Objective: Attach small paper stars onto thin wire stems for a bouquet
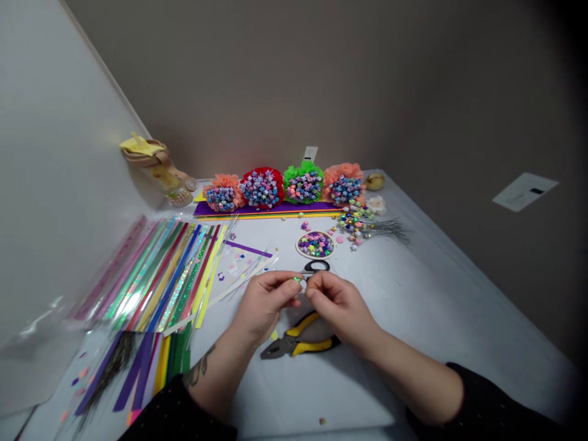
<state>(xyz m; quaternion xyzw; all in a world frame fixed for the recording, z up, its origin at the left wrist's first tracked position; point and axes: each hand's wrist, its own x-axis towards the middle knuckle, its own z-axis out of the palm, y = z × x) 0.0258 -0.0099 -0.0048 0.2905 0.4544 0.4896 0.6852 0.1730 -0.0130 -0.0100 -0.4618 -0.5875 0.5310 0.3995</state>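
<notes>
My left hand [264, 300] and my right hand [337, 303] meet above the table, fingertips pinched together on a tiny green folded paper piece [297, 279]. Both hands are closed around it. Under them lie yellow-handled pliers [298, 341]. Black-handled scissors [316, 267] lie just beyond my fingers. A small round dish of shiny paper stars [315, 244] stands behind the scissors.
Long shiny paper strips [169, 275] fan out at the left, darker strips [147, 367] nearer me. Four paper-star bouquets [282, 187] line the back on purple card. Loose stars and thin wires [367, 226] lie at the right. A tan container [158, 165] leans at the wall.
</notes>
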